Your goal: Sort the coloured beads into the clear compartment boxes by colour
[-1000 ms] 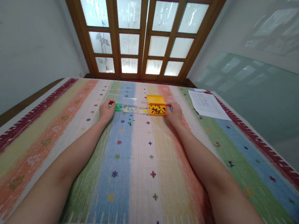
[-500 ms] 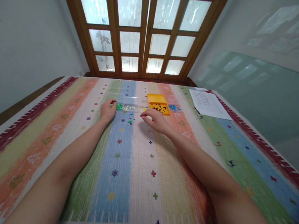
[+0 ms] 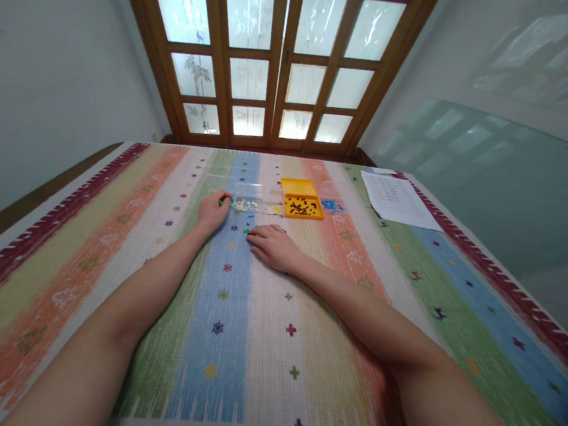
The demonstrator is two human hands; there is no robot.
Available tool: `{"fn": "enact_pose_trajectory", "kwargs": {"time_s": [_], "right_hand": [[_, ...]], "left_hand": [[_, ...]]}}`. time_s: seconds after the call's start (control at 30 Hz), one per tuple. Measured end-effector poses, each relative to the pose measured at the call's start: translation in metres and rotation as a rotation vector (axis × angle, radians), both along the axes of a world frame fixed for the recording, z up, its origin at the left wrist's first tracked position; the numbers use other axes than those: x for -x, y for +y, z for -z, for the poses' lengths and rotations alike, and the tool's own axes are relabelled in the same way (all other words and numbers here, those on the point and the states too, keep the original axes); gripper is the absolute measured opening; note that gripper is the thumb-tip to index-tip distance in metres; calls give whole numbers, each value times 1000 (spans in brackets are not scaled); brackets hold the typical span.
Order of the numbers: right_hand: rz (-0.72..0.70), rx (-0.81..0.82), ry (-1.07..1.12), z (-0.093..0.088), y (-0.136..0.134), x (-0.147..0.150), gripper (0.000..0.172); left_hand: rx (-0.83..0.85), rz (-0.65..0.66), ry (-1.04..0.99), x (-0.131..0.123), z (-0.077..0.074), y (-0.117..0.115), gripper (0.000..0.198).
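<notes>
The right hand (image 3: 273, 245) lies low on the striped cloth (image 3: 251, 344). Its fingers (image 3: 254, 232) are close together and point left. A tiny green bit (image 3: 245, 231) sits right at their tips, on the left side. It is too small to tell if they pinch it, or which way it is turned. A few more loose bits (image 3: 250, 219) lie a little farther off, between the green bit and the clear box (image 3: 247, 203).

The left hand (image 3: 214, 210) is curled at the left end of the clear box, with a bit of green showing at its fingertips. Whether it holds anything cannot be told. The right hand is nearer to the green bit. A yellow box (image 3: 302, 207) sits right of the clear box, and a paper (image 3: 396, 198) lies far right.
</notes>
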State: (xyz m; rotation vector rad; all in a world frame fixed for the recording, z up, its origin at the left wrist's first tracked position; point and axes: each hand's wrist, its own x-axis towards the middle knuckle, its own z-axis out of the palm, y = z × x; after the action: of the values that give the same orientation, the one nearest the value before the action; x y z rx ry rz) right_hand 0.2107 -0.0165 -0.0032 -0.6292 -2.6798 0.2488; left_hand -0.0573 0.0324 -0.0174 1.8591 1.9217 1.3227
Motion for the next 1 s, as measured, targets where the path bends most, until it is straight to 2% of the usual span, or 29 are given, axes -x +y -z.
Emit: {"fn": "enact_pose_trajectory", "kwargs": {"time_s": [0.27, 0.43, 0.6, 0.77, 0.87, 1.0], "right_hand": [[30, -4, 82, 8, 17, -8, 35], [254, -39, 265, 9, 45, -29, 36], [496, -55, 352, 13, 75, -56, 37], [638, -51, 396, 18, 89, -69, 38], [657, -48, 387, 20, 90, -69, 34], [541, -30, 381, 17, 82, -61, 28]], "left_hand": [[20, 92, 53, -2, 0, -1, 23], [27, 191, 97, -7, 0, -2, 23], [38, 253, 112, -10, 1, -5, 22], [48, 279, 138, -9, 2, -4, 21], [42, 296, 153, -9, 1, -4, 21], [55, 298, 175, -10, -1, -5, 22]]}}
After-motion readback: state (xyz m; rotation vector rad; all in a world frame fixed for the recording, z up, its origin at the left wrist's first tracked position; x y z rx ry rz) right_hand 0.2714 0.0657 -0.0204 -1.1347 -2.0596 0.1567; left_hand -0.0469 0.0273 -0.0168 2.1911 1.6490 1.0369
